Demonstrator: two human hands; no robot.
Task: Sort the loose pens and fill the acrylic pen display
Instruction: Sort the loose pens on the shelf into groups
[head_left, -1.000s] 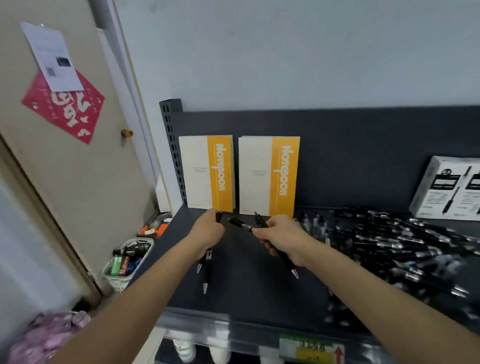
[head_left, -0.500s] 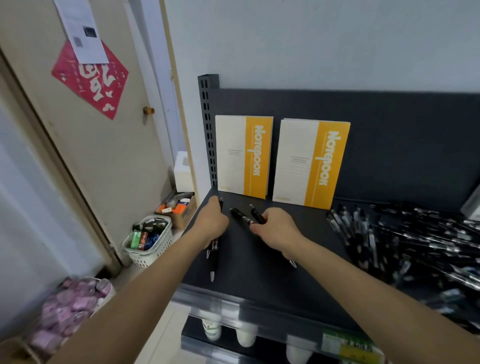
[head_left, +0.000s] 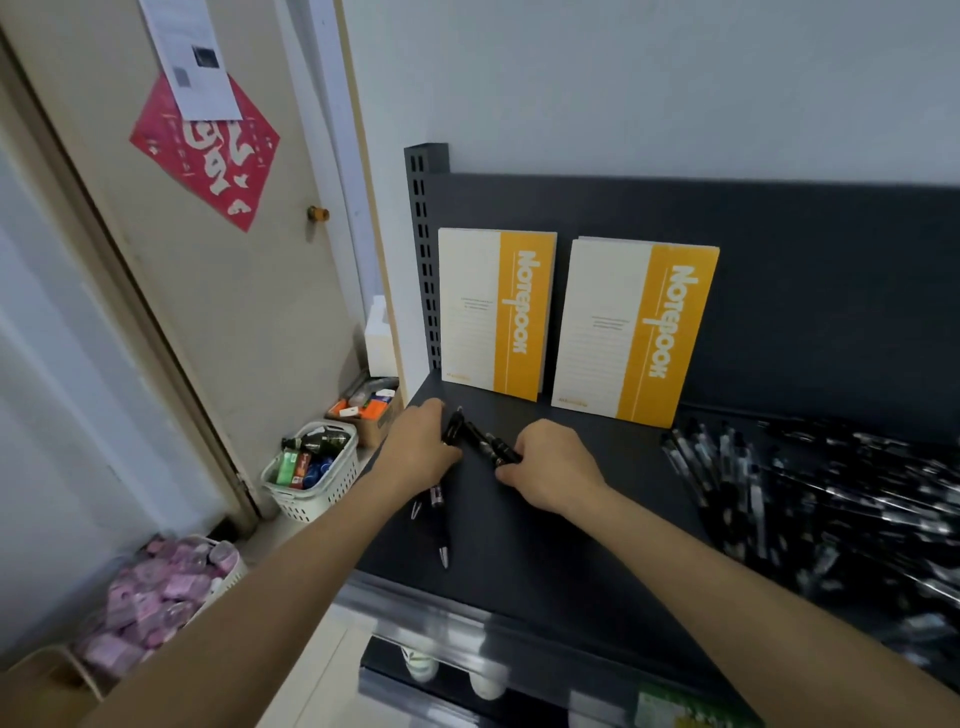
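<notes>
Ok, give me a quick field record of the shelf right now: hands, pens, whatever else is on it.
left hand: grips left pen bundle, tips pointing at the shelf front
right hand: pinches right pen bundle beside it
loose pen pile: heaped on the shelf's right side
notebooks: two, leaning upright against the back panel
acrylic display: not in view

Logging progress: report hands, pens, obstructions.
Left hand grips pen bundle. Right hand grips two pens. Pen pile lies right. Nothing blocking; display unseen.
</notes>
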